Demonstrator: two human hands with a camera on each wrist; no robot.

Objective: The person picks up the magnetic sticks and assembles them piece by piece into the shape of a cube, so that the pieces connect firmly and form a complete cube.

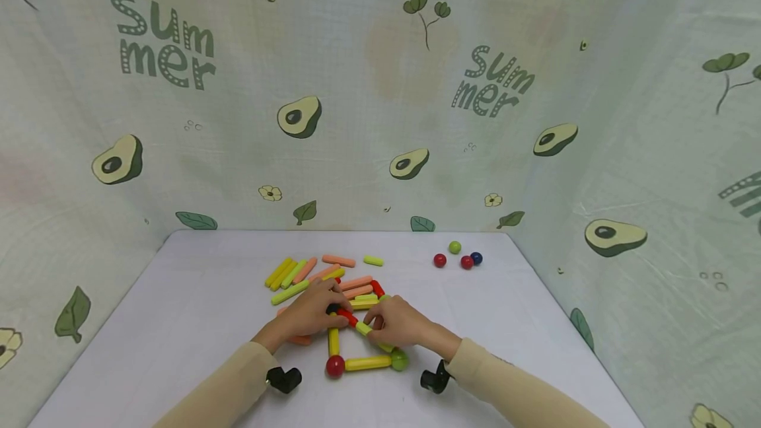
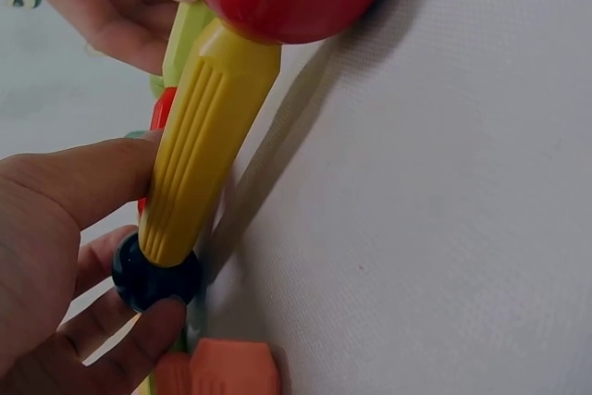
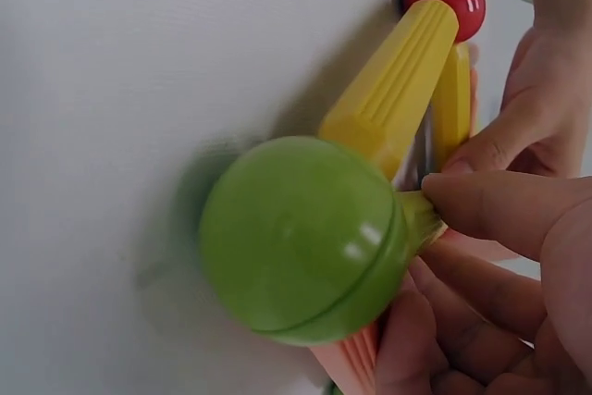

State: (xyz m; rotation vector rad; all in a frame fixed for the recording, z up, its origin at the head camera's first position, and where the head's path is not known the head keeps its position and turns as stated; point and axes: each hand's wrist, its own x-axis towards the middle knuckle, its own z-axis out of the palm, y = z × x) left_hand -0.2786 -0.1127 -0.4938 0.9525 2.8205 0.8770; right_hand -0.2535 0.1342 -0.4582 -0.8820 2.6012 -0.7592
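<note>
My left hand (image 1: 314, 309) holds a dark blue ball (image 2: 155, 275) between its fingers, the thumb beside the yellow rod (image 2: 205, 136) joined to it. That rod runs to a red ball (image 1: 335, 366); another yellow rod (image 1: 367, 363) links this to a green ball (image 1: 399, 359). From the dark ball a red rod (image 1: 347, 316) runs diagonally toward a lime rod (image 1: 364, 328). My right hand (image 1: 399, 322) pinches the lime rod, thumb and fingers close to the green ball in the right wrist view. The fingers partly cover this diagonal.
Behind the hands lie several loose yellow, lime and orange rods, among them an orange rod (image 1: 339, 261) and a lime rod (image 1: 373, 261). At the back right are a green ball (image 1: 454, 248), two red balls (image 1: 440, 260) and a blue ball (image 1: 476, 258). A printed curtain surrounds the white table (image 1: 505, 322).
</note>
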